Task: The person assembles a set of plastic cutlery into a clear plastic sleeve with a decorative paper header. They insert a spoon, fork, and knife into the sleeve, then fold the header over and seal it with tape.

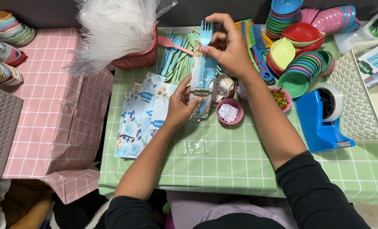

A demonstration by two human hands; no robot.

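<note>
Item 1: left hand [179,106]. Grip pinches the lower part of a clear plastic sleeve [200,91], thumb over its small label. The sleeve stands upright, held above the green checked tabletop [239,161], approx. centre of view.

Item 2: right hand [227,46]. Fingers pressed together on the handle of a blue fork [205,34] at the sleeve's open top; tines point up, handle down inside the sleeve beside other blue cutlery.

Item 3: flat clear bag [196,142], lying on the tabletop just below the held sleeve.

Item 4: floral paper packets [142,116], overlapping stack, left of the left hand.

Item 5: loose cutlery pile [176,55], blue, green and 1 pink pc., behind the sleeve.

Item 6: red basket [136,59] w/ bunched clear plastic bags [112,29], far left of the green cloth.

Item 7: pink bowl [230,111] holding white paper slips, just right of the sleeve. Smaller pink bowl [281,99] w/ gold bits, further right.

Item 8: combs [256,40], mixed colours, behind the right wrist.

Item 9: stacked bowls and plates [301,63], multicolour, far right.

Item 10: blue tape dispenser [324,121], right edge, next to a white perforated tray [358,106].

Item 11: pink checked cloth [57,106], separate surface to the left; more stacked bowls [4,46] at its far corner.
</note>
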